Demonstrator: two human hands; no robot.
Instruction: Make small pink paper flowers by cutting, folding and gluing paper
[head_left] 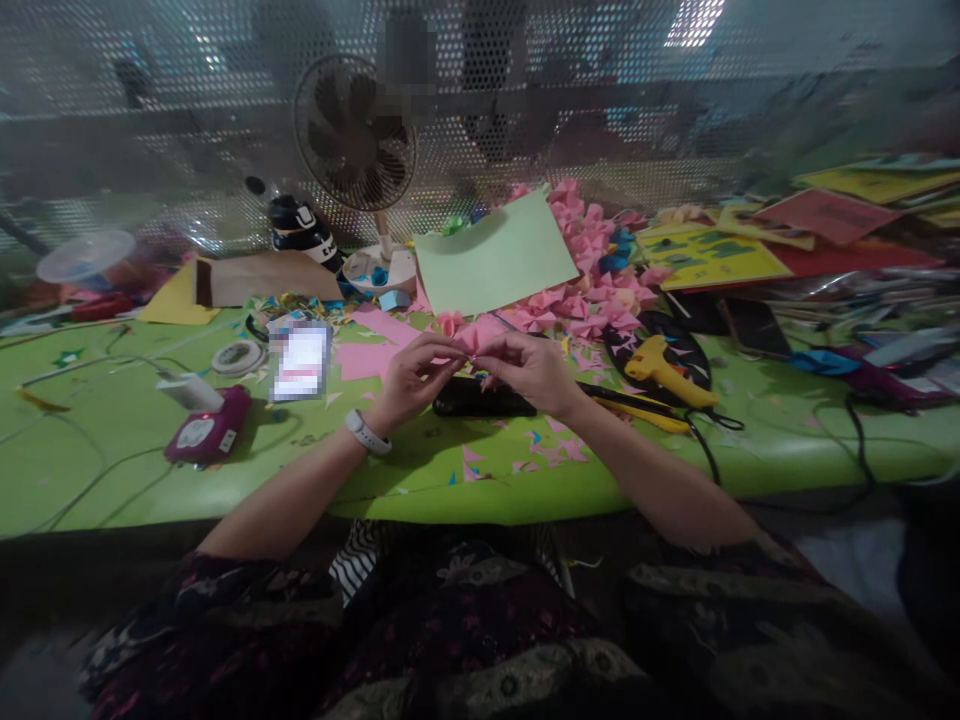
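Between my two hands is a folded pink paper piece [480, 334], pinched from both sides above the green table. My left hand [420, 375], with a white watch [367, 433] on its wrist, closes thumb and fingers on its left edge. My right hand [532, 368] grips it from the right. The fingertips nearly meet, so part of the paper is hidden. Below the hands lies a black case-like object [484, 398]. Pink paper sheets [367, 360] rest just left, and a heap of folded pink paper pieces [592, 260] lies behind to the right.
A yellow glue gun [664, 372] lies on a dark pad at right, its black cord trailing. A pale green sheet [495, 255] stands behind the hands. At left are a lit phone [301, 362], a tape roll [240, 357] and a purple power adapter [208, 425]. A fan [355, 135] stands behind.
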